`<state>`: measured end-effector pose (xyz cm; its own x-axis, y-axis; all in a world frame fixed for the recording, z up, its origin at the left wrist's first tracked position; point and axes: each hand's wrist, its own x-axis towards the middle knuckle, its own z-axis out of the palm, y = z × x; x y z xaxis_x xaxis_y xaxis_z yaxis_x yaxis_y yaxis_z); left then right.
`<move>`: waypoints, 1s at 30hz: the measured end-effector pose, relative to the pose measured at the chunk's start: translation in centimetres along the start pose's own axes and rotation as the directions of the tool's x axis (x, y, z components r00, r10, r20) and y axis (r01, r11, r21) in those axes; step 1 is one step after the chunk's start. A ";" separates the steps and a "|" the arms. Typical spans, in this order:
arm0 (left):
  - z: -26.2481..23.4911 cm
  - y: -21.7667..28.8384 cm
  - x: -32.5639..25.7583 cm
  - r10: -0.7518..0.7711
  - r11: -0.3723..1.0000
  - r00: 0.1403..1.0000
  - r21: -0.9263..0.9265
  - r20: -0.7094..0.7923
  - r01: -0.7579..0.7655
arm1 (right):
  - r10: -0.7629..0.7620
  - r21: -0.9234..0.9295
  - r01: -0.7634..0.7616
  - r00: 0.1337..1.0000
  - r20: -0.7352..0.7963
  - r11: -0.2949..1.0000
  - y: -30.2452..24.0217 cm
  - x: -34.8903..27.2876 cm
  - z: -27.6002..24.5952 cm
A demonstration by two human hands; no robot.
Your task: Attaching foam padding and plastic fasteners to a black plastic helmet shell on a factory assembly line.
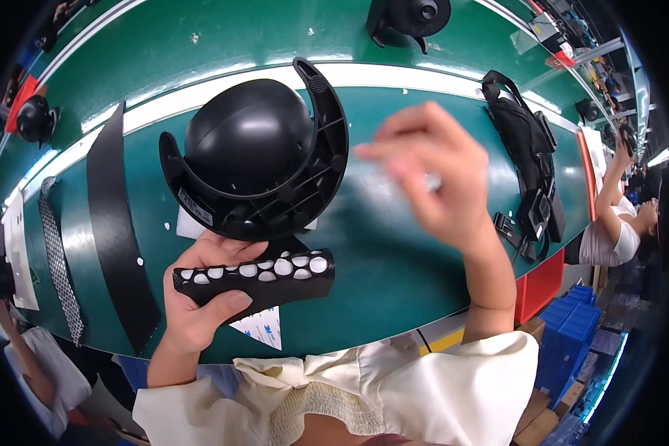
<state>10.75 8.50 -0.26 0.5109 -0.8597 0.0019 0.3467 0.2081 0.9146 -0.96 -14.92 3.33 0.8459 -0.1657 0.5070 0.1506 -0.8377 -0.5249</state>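
My left hand (193, 312) is closed around a black curved strip-like piece (297, 290), thumb in front and fingers behind. Rows of white round spots cover its upper edge; I cannot tell its exact kind. Just beyond stands a glossy black dome-shaped shell (249, 130) with a ribbed, crescent-shaped black frame around it, bearing a small label. My right hand (442, 171) is raised over the table to the right of the shell, apart from it. Motion smears its fingers, so whether they pinch something is unclear. White backing paper (264, 327) with blue print lies under the held piece.
On the green table (394, 275), a wide black strip (115, 223) and a patterned narrow strip (59, 260) lie at left. Black straps with buckles (528, 163) lie at right. Another black shell (416, 15) is at the far side. Blue crates (565, 334) stand at lower right; co-workers sit both sides.
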 end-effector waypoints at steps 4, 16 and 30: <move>0.5 0.2 0.1 -0.014 0.999 1.000 -0.032 -0.022 0.013 | 0.368 0.720 -0.518 0.850 0.376 0.462 0.8 0.7 1.4; -0.2 0.6 -0.9 -0.045 0.999 0.984 0.001 -0.170 0.046 | 0.219 0.768 -0.567 0.824 0.523 0.299 -1.2 2.8 2.5; -0.9 0.9 -0.8 0.012 0.998 1.000 0.067 -0.019 -0.011 | -0.246 -0.772 -0.039 0.937 -0.250 0.634 15.7 10.6 8.1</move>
<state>11.37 9.78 0.17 0.5302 -0.8479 0.0050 0.2876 0.1854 0.9396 14.50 -25.61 -5.10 0.6272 -0.0792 0.7748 -0.3330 -0.9266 0.1748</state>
